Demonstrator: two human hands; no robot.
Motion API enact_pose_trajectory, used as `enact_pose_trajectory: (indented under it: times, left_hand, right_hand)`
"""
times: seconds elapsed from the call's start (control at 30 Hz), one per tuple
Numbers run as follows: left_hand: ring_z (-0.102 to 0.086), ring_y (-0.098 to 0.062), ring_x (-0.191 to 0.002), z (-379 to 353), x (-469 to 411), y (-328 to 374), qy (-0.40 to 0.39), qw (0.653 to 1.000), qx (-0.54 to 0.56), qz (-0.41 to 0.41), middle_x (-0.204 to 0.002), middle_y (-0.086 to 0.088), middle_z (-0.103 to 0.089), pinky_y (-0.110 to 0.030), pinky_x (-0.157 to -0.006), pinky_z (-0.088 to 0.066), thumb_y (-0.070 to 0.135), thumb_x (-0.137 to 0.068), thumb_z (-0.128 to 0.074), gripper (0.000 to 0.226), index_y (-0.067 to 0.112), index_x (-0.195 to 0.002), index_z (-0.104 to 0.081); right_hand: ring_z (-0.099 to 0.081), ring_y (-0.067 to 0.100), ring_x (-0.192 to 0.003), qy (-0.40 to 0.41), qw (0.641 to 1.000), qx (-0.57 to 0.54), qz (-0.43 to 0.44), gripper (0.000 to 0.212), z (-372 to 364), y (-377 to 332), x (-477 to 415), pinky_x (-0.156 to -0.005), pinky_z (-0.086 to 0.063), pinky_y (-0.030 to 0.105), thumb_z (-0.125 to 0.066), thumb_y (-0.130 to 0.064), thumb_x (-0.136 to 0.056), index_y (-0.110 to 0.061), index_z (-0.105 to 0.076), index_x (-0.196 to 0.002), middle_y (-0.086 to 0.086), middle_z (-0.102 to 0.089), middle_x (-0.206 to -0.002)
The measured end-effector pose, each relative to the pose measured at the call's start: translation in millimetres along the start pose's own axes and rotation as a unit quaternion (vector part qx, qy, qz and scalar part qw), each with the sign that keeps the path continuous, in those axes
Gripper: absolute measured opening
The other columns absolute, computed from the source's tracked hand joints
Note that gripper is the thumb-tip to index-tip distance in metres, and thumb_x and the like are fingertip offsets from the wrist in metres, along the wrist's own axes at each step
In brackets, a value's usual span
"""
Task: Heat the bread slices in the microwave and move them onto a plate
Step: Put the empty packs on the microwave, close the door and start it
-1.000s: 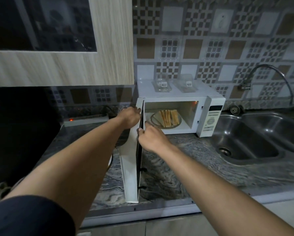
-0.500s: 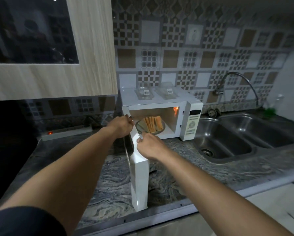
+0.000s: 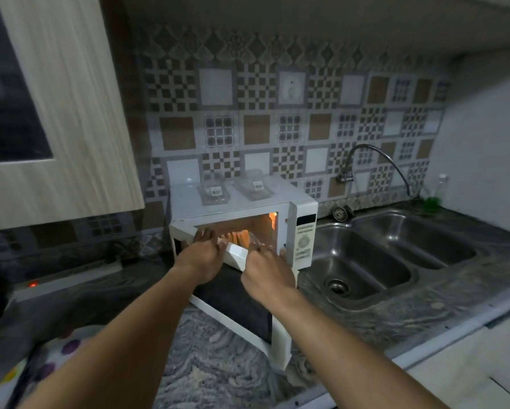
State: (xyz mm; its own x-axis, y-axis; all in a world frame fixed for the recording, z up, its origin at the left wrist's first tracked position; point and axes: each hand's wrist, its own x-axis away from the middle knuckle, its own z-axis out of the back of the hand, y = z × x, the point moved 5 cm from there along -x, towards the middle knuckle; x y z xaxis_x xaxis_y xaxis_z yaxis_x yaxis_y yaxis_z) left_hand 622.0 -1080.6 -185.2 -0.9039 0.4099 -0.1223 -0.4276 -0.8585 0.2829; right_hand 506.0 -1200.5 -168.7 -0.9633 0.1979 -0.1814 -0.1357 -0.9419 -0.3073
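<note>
The white microwave (image 3: 302,228) stands on the counter with its inside lit. Toasted bread slices (image 3: 237,236) lie on a glass plate (image 3: 255,242) inside, mostly hidden behind the door. The microwave door (image 3: 233,302) is swung partway across the opening. My left hand (image 3: 200,258) lies flat on the door's outer face near its top, fingers straight. My right hand (image 3: 267,276) is at the door's top edge near its free side, fingers bent over that edge.
A double steel sink (image 3: 366,270) with a curved faucet (image 3: 375,160) is to the right. Two clear containers (image 3: 236,188) sit on the microwave. A power strip (image 3: 64,278) with a red light lies at the left, a dotted cloth (image 3: 50,358) lower left, a wall cabinet (image 3: 56,113) above.
The door has swung from wide open to partway across the opening. My left hand moved from its edge onto its outer face. The view shifted left and back.
</note>
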Motion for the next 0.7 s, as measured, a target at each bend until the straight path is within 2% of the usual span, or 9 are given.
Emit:
enact_pose_trajectory:
  times: [0.13,0.33,0.4,0.47,0.53,0.7]
  left_hand:
    - [-0.004,-0.023,-0.151,-11,-12,10,0.022,1.0,-0.01,0.013,-0.164,-0.006,-0.013,-0.056,-0.119,-0.003,0.047,-0.104,-0.014,0.063,0.01,-0.155,-0.015]
    - [0.015,-0.02,-0.15,-32,-38,25,0.072,0.996,-0.032,0.051,-0.165,0.0,0.006,-0.05,-0.12,0.011,0.052,-0.102,-0.011,0.066,0.016,-0.157,-0.002]
    - [0.019,-0.02,-0.149,-36,-47,31,0.091,0.993,-0.045,0.064,-0.164,0.001,0.009,-0.048,-0.119,0.013,0.054,-0.1,-0.009,0.068,0.017,-0.157,-0.002]
    - [0.019,-0.02,-0.149,-38,-56,35,0.103,0.99,-0.063,0.078,-0.164,0.001,0.008,-0.048,-0.12,0.013,0.057,-0.099,-0.008,0.07,0.017,-0.157,-0.003]
    - [0.016,-0.02,-0.15,-39,-64,38,0.115,0.985,-0.088,0.089,-0.165,-0.001,0.005,-0.047,-0.12,0.011,0.058,-0.097,-0.003,0.073,0.017,-0.157,-0.005]
    - [0.013,-0.021,-0.15,-44,-79,44,0.132,0.976,-0.122,0.123,-0.164,-0.004,0.008,-0.048,-0.12,0.01,0.063,-0.083,0.02,0.092,0.013,-0.156,-0.002]
  right_hand:
    - [-0.024,0.033,-0.146,0.044,0.994,0.08,0.059,0.054,-8,28,-30,-0.119,-0.015,0.053,-0.034,-0.035,-0.106,-0.009,-0.028,-0.153,0.013,-0.04,-0.153]
    - [-0.008,0.029,-0.154,0.052,0.984,0.14,0.098,0.066,-11,73,-87,-0.122,-0.002,0.054,-0.021,-0.047,-0.107,-0.005,-0.014,-0.157,0.017,-0.02,-0.163]
    - [-0.015,0.03,-0.153,0.069,0.98,0.152,0.106,0.068,-14,84,-104,-0.122,-0.006,0.054,-0.021,-0.049,-0.106,-0.005,-0.016,-0.157,0.02,-0.024,-0.162]
    - [-0.029,0.033,-0.148,0.098,0.976,0.159,0.113,0.069,-15,93,-119,-0.12,-0.016,0.057,-0.024,-0.05,-0.104,-0.003,-0.033,-0.153,0.022,-0.039,-0.155]
    - [-0.038,0.036,-0.143,0.119,0.973,0.153,0.124,0.072,-17,100,-133,-0.118,-0.019,0.061,-0.023,-0.051,-0.1,-0.001,-0.045,-0.147,0.024,-0.047,-0.148]
    - [-0.039,0.037,-0.142,0.14,0.967,0.134,0.166,0.064,-22,113,-160,-0.113,-0.025,0.065,-0.024,-0.038,-0.1,0.002,-0.044,-0.145,0.025,-0.048,-0.146]
